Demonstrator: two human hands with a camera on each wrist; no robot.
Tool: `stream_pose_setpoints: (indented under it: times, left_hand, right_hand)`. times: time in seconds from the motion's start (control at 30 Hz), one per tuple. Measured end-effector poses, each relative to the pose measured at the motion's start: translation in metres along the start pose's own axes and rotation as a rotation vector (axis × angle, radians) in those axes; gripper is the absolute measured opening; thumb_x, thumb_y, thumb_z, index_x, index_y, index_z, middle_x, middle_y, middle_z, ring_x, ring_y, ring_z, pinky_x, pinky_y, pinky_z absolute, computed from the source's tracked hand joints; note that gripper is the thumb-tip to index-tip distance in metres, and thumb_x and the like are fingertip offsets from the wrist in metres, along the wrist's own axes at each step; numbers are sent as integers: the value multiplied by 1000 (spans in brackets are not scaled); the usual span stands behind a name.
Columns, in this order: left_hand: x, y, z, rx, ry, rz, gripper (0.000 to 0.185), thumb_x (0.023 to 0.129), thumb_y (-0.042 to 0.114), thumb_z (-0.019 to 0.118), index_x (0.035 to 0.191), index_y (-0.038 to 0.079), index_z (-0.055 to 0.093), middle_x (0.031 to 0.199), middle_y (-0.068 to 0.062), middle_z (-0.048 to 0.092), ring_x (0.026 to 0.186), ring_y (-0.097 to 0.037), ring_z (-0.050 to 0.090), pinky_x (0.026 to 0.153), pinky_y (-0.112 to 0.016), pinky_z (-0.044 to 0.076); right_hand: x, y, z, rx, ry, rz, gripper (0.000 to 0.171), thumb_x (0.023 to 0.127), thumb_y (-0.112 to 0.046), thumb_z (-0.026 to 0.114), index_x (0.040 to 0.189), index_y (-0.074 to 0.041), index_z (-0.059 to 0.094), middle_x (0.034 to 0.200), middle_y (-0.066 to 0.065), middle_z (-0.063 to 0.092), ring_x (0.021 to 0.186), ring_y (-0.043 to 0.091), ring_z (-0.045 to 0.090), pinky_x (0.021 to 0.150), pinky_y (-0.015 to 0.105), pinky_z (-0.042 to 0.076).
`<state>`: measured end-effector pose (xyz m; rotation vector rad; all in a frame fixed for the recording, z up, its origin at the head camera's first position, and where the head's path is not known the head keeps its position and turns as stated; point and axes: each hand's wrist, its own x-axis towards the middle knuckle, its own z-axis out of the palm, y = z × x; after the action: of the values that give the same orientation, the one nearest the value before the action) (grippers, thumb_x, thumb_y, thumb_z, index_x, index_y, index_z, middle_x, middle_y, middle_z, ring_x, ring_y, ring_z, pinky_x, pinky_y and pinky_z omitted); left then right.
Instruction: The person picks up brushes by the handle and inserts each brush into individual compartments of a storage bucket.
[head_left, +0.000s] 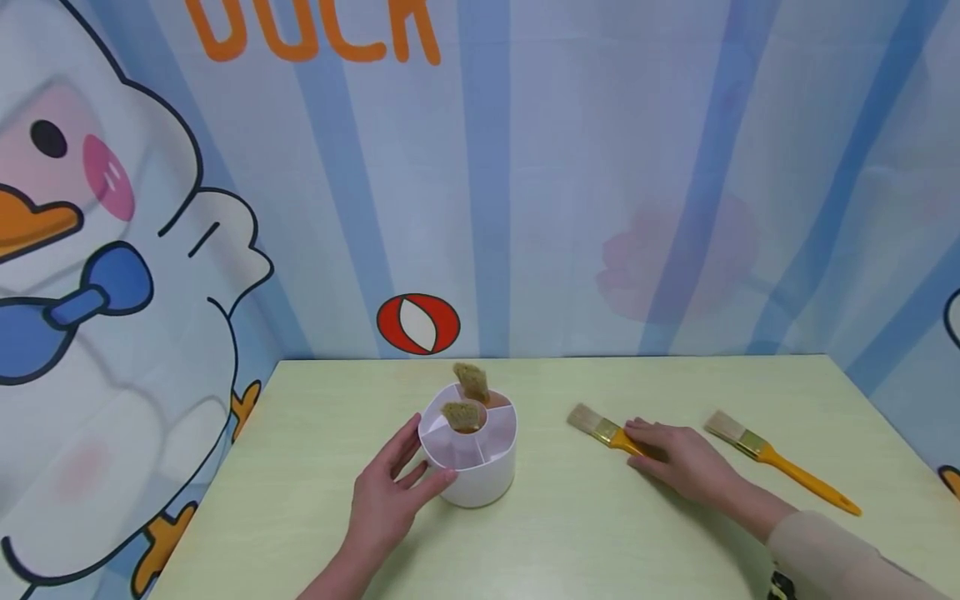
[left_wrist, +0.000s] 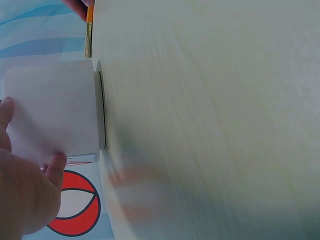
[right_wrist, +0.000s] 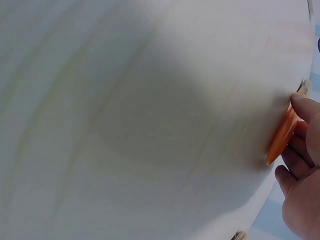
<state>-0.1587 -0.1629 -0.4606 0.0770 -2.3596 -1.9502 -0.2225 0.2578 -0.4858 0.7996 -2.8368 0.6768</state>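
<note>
A white round holder (head_left: pixel 480 471) with divided compartments stands on the pale green table (head_left: pixel 600 533). Two brushes stand in it, bristles up (head_left: pixel 471 382). My left hand (head_left: pixel 416 471) grips the holder's left wall, thumb in front and fingers behind. In the left wrist view the holder (left_wrist: pixel 55 110) fills the left side with my left hand (left_wrist: pixel 35 172) on it. My right hand (head_left: pixel 648 450) lies over the orange handle of a flat brush (head_left: pixel 600 428) on the table. The right wrist view shows the fingers of my right hand (right_wrist: pixel 300 150) curled on that orange handle (right_wrist: pixel 282 135).
A second orange-handled brush (head_left: pixel 780 468) lies on the table to the right of my right hand. A blue striped backdrop with a cartoon duck (head_left: pixel 112 292) stands right behind the table's far and left edges.
</note>
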Motion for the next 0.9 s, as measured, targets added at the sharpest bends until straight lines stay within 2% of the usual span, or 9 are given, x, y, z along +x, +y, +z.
stream_pose_setpoints:
  times: [0.37,0.53,0.8,0.9]
  left_hand:
    - [-1,0,0,-4,0,16,89,84,22,95,161,20,50,164,-3,50,150,-30,50,104,-38,58]
    - [-1,1,0,4,6,12,90,83,23,95,161,21,50,164,-3,50,150,-30,50,104,-39,58]
    - [0,-1,-1,8,8,25,89,85,19,94,162,16,49,164,-4,50,150,-31,50,104,-40,58]
    - [0,-2,-1,2,3,30,89,85,18,94,162,16,49,164,-4,50,150,-31,50,105,-40,58]
  right_hand:
    - [7,-1,4,-30,39,-44,36,96,-10,79,131,1,75,132,18,73,122,38,71,101,57,59]
    - [10,-4,6,-60,79,-76,32,94,-6,81,125,-2,79,124,15,77,113,36,75,94,55,63]
    - [17,-5,8,-161,113,-86,24,90,-5,84,115,-7,84,108,8,82,99,29,79,86,49,66]
    - [18,-5,9,-161,125,-84,24,90,-6,85,113,-9,84,105,6,83,96,27,79,84,47,66]
